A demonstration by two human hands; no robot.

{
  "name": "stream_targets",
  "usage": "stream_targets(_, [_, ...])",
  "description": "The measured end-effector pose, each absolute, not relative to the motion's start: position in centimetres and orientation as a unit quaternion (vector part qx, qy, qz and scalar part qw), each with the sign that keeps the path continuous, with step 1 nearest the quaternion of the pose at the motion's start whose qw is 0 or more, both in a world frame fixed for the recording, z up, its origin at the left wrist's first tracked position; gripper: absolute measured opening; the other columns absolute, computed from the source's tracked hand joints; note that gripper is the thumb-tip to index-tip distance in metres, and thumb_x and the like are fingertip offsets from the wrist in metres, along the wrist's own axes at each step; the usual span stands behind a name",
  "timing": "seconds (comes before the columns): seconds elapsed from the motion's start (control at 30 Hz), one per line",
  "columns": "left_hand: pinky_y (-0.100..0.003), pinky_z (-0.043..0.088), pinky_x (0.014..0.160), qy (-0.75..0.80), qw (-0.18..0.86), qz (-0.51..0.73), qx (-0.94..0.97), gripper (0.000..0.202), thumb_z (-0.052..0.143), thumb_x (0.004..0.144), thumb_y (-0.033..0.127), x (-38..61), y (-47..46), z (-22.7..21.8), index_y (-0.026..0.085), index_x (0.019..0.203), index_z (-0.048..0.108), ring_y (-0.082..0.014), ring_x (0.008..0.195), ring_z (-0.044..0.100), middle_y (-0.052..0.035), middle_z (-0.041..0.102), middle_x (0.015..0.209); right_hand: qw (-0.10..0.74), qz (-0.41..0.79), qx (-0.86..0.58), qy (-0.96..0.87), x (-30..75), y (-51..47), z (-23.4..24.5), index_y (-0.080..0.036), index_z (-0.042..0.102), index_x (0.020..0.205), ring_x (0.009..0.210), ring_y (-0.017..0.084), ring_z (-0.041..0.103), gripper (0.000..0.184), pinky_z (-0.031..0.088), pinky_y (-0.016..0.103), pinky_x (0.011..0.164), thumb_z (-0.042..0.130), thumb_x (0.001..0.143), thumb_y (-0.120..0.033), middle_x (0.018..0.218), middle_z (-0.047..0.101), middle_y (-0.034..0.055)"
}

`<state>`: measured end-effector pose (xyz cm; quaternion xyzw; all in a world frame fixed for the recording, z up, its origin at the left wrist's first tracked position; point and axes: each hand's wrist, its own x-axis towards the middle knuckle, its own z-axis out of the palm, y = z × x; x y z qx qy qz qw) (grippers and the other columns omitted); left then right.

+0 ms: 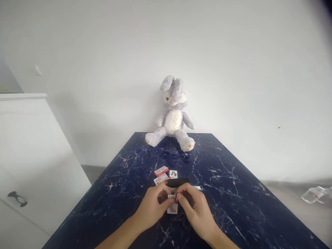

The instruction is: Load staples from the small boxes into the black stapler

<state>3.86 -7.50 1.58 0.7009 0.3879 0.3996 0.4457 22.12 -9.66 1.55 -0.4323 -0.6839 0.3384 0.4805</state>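
Note:
Both hands meet over the near part of the table, at a small white-and-red box (172,208) with a grey picture printed on it. My left hand (153,203) pinches its upper left side between thumb and fingers. At the upper right edge, by a red part, the thumb and fingertips of my right hand (195,205) are closed on the same box. Just beyond the fingers lies a long black object (177,182) with an orange end, partly covered by the hands. A clear, shiny strip (198,187) pokes out to the right of my right hand.
Behind the black object lie a red-and-white box (161,171), a second similar box (160,178) and a white card-like piece (173,174). A plush rabbit (173,122) sits at the far end of the dark blue marbled table (223,173). A white cabinet (31,148) stands left.

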Motion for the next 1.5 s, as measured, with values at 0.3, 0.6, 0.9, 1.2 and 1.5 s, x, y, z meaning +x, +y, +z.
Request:
stream_targets(0.3, [-0.023,0.051,0.065,0.393,0.387,0.414,0.724,0.012,0.070,0.084,0.028,3.5,-7.0,1.3,0.021,0.085,0.061,-0.0147,0.072,0.067,-0.0011,0.072,0.086,0.487,0.273,-0.433,-0.708,22.1,-9.8,0.8,-0.023,0.061,0.090,0.099,0.020,0.062,0.012,0.048,0.028,0.085,0.052,0.096,-0.029,0.108,0.065,0.0043])
stream_targets(0.6, [-0.025,0.051,0.071,0.373,0.318,0.390,0.780,0.011,0.063,0.089,0.028,3.0,-7.2,2.0,0.023,0.098,0.067,-0.0153,0.075,0.066,-0.0003,0.071,0.087,0.465,0.261,-0.412,-0.739,21.6,-10.2,0.7,-0.025,0.060,0.099,0.091,0.018,0.064,0.012,0.049,0.027,0.081,0.049,0.098,-0.028,0.098,0.066,0.0029])
stream_targets(0.9, [-0.025,0.050,0.082,0.413,0.268,0.379,0.784,0.019,0.054,0.097,0.032,3.0,-7.2,1.8,0.030,0.103,0.071,-0.0157,0.089,0.068,0.0016,0.074,0.099,0.520,0.310,-0.445,-0.660,22.6,-9.1,1.4,-0.023,0.062,0.099,0.081,0.017,0.068,0.017,0.053,0.025,0.074,0.052,0.098,-0.037,0.092,0.070,0.0026])
stream_targets(1.2, [-0.027,0.049,0.091,0.358,0.228,0.395,0.815,0.021,0.049,0.100,0.026,2.8,-7.1,1.6,0.030,0.110,0.067,-0.0163,0.103,0.064,-0.0003,0.071,0.110,0.513,0.111,-0.466,-0.712,24.7,-7.1,-0.1,-0.023,0.060,0.099,0.074,0.016,0.063,0.009,0.049,0.026,0.069,0.055,0.096,-0.030,0.086,0.065,0.0013])
stream_targets(1.5, [-0.029,0.050,0.086,0.334,0.206,0.379,0.838,0.017,0.049,0.099,0.022,3.0,-7.4,1.8,0.027,0.104,0.065,-0.0159,0.093,0.064,-0.0004,0.071,0.101,0.411,0.071,-0.277,-0.866,21.7,-10.6,0.8,-0.021,0.053,0.100,0.074,0.015,0.059,0.010,0.046,0.027,0.067,0.052,0.093,-0.014,0.086,0.065,0.0020])
